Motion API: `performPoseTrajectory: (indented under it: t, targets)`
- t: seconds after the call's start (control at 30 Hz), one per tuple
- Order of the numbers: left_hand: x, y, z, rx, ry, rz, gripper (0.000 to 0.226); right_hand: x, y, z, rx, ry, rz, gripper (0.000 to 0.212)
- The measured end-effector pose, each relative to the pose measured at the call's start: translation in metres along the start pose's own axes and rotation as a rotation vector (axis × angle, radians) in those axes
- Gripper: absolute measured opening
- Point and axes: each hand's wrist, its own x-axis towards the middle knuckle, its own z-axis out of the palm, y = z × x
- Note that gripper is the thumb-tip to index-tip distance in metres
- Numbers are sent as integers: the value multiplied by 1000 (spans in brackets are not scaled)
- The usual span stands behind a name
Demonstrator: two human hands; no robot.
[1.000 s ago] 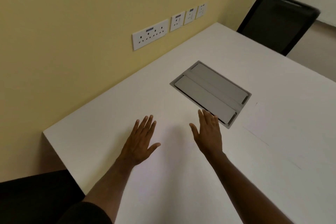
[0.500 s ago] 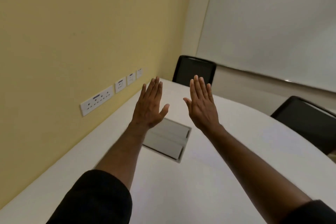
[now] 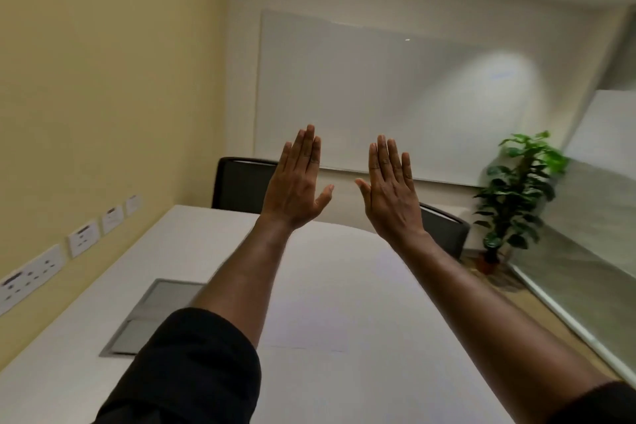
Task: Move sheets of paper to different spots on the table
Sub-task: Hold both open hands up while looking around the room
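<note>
Both hands raised, empty: left hand [image 3: 297, 189] and right hand [image 3: 392, 196] flat, fingers straight, well above the table [image 3: 344, 286]. I could barely make out pale sheets [image 3: 306, 349]. Risk I judged: white on white, a reach could miss an edge.

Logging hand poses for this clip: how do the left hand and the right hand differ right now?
The left hand reaches higher in the frame than the right hand. The left hand crosses the black chair; the right hand is set against the whiteboard. The left hand leans right, the right hand leans left. Both are open, flat, empty, backs to the camera, raised above the table.
</note>
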Motion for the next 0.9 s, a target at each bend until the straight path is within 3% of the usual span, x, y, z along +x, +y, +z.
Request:
performPoseTrajectory:
  t: [0.27,0.57,0.9]
  targets:
    - [76,150,0,-162,71,178,82,-59,123,-96,-210,55,189,63]
    - [122,382,-27,-279,131,427,81,-173,275,-224,-407,100,406,64]
    - [117,642,-68,-405,104,452,80,-327,435,-378,-526,110,482,65]
